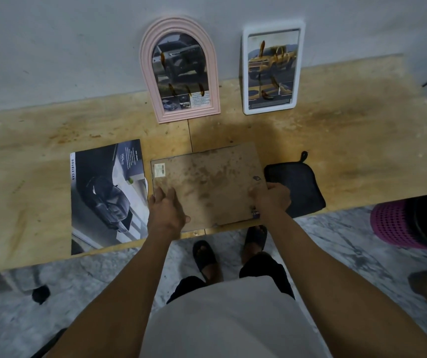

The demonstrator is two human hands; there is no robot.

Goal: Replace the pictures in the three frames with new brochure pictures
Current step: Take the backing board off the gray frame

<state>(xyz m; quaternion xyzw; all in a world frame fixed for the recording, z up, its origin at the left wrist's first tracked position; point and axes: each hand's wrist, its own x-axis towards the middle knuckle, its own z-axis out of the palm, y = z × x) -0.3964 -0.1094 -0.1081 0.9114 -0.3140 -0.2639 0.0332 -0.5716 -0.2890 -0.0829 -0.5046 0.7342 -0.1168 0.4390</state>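
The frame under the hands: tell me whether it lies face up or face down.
Face down. The frame shows only its brown backing board, with a barcode sticker, flat on the table.

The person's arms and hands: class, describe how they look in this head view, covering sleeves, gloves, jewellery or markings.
Both forearms are bare to the bottom of the picture, with no sleeve showing. The left hand and the right hand wear no gloves. No watch, bracelet or ring can be seen, and no markings show in this dim picture.

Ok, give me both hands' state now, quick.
Left hand: open, fingers flat on the brown stained frame backing board.
Right hand: grips the board's right edge.
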